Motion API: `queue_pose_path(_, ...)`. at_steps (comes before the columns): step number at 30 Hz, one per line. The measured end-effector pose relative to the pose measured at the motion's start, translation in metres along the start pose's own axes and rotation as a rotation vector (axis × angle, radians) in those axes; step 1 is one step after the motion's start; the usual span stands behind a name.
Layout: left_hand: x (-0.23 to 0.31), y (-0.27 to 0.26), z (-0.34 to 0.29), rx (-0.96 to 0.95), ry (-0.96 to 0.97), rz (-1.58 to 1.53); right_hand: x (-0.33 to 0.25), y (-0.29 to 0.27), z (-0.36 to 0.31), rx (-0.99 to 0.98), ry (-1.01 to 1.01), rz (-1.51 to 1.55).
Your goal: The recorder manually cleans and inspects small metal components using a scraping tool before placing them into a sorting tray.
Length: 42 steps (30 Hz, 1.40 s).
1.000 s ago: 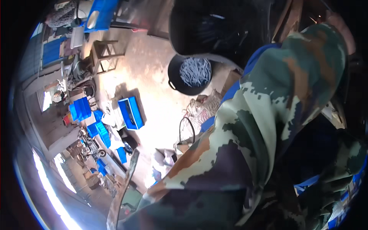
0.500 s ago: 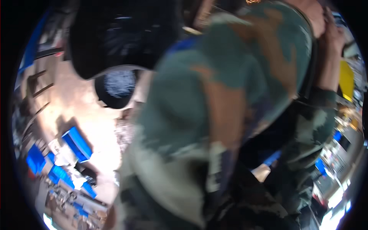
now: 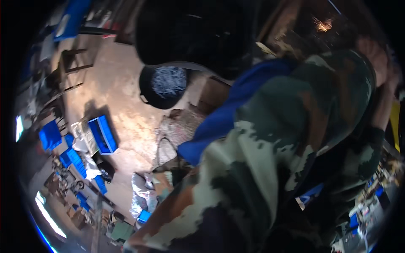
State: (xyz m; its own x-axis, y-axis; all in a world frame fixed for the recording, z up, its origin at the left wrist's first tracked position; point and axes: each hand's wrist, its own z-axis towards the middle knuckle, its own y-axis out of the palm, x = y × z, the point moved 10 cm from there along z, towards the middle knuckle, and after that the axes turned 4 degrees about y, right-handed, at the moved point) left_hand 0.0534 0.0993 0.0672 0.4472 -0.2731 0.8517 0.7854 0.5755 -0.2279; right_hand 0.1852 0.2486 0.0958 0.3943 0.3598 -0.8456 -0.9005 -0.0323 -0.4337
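A camouflage sleeve runs from the lower left to the upper right across much of the view. Just beyond its cuff is my left hand, only partly visible in dim light. My right hand is close beside it at the right rim, above a bare forearm and a second camouflage sleeve. The fingers of both hands are hidden or blurred, so I cannot make out anything held. Near the hands, orange sparks glow against a dark, unclear area. A large black curved shape covers the upper middle.
A black tub of thin greyish pieces stands on the brown floor. Left of it are a blue crate, a cream basket and a dark stool. Blue cloth lies beside the sleeve. A yellow panel edges the right.
The view has shifted, so the tub, crate, black shape and sleeves appear farther right. Sparks are now plainly visible at the upper right. More blue cloth and floor show.
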Motion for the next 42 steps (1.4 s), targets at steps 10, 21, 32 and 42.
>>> queue_pose_path(10, 0.002, -0.039, 0.009, -0.141, -0.046, -0.100, -0.006, 0.008, -0.002, 0.027, -0.010, -0.147)
queue_pose_path(21, -0.101, -0.196, -0.027, -0.594, -0.016, 0.320, -0.035, 0.032, -0.055, -0.028, 0.062, 0.156)
queue_pose_path(32, -0.249, -0.264, -0.187, -0.881, -0.586, 0.934, -0.032, 0.032, -0.059, 0.082, 0.105, 0.174)
queue_pose_path(42, -0.252, -0.264, -0.185, -0.737, -0.332, 0.901, -0.044, 0.036, -0.059, 0.054, 0.088, 0.187)
